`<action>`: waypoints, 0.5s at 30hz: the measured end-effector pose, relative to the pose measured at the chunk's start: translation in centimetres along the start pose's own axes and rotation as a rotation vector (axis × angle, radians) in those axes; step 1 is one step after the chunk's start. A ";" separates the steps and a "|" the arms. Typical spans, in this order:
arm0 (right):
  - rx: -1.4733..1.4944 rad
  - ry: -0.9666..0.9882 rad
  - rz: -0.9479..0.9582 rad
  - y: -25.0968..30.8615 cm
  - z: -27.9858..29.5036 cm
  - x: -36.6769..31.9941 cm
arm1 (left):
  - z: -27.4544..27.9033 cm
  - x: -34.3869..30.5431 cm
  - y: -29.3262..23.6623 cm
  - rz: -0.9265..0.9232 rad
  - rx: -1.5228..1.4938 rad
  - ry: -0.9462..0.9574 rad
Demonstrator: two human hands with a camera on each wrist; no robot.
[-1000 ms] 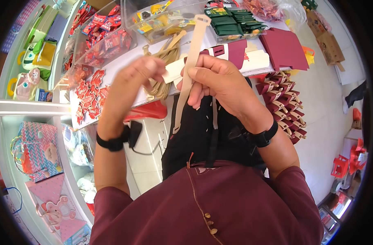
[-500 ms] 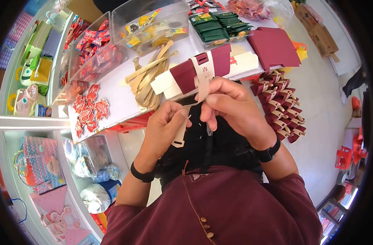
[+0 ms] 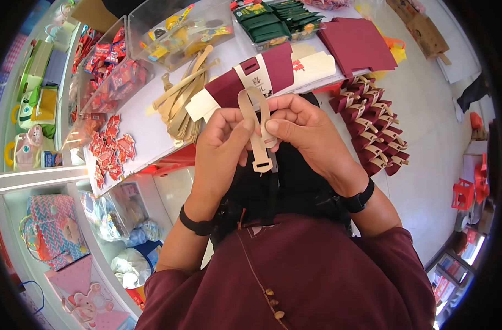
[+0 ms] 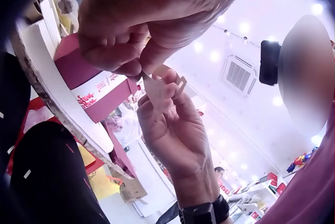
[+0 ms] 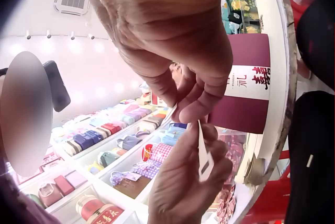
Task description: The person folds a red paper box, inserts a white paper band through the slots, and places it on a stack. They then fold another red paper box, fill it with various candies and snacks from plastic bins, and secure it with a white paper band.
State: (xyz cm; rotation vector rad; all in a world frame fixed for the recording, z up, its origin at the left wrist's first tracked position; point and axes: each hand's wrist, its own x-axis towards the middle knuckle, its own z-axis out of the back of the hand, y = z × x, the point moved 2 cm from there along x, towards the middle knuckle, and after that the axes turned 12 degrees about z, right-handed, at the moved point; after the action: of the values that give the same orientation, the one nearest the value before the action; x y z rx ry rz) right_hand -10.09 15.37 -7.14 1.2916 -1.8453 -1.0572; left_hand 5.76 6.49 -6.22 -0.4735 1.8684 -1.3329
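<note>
Between both hands, a beige paper strip [image 3: 252, 104] is bent into an upright loop, its slotted end [image 3: 263, 165] hanging down. My left hand [image 3: 222, 140] pinches one side between thumb and fingers, and my right hand [image 3: 306, 135] pinches the other close by. The left wrist view has the left hand [image 4: 152, 14] large above and the right hand [image 4: 175, 129] below, fingertips meeting at the strip. Just beyond the hands lies a maroon folded card [image 3: 278, 66] with a printed white band, over a cream bundle [image 3: 317, 65] at the table edge.
More beige strips [image 3: 179, 110] lie in a pile left of the card. Behind stand clear bins of red packets [image 3: 116, 77] and yellow items [image 3: 179, 33], plus green packets [image 3: 273, 25]. Maroon sheets [image 3: 358, 47] are stacked at right, above rows of finished-looking maroon pieces [image 3: 372, 132].
My left hand has come in from the left and taken hold of the strip, which was hanging long from my right hand. The strip is now bent into a loop.
</note>
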 end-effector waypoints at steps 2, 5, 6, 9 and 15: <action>-0.010 0.012 -0.050 0.0 0.4 -0.2 | -0.2 0.4 0.0 -0.054 0.050 -0.045; -0.020 -0.001 -0.094 -0.2 0.9 -0.4 | -0.4 0.8 0.2 -0.140 0.153 -0.145; -0.022 -0.011 -0.104 -0.3 1.0 -0.4 | -0.4 0.9 0.3 -0.169 0.191 -0.184; -0.129 0.023 -0.052 -0.3 0.9 -0.6 | -0.5 0.9 -0.1 -0.204 0.182 -0.164; -0.130 0.040 -0.125 -0.7 0.8 -0.5 | -0.5 1.3 0.0 -0.178 0.101 -0.159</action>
State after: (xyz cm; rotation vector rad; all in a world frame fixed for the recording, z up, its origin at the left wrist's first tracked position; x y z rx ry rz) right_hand -10.30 15.87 -8.12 1.3548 -1.6555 -1.1875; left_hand 4.55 5.85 -6.61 -0.6857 1.6518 -1.4538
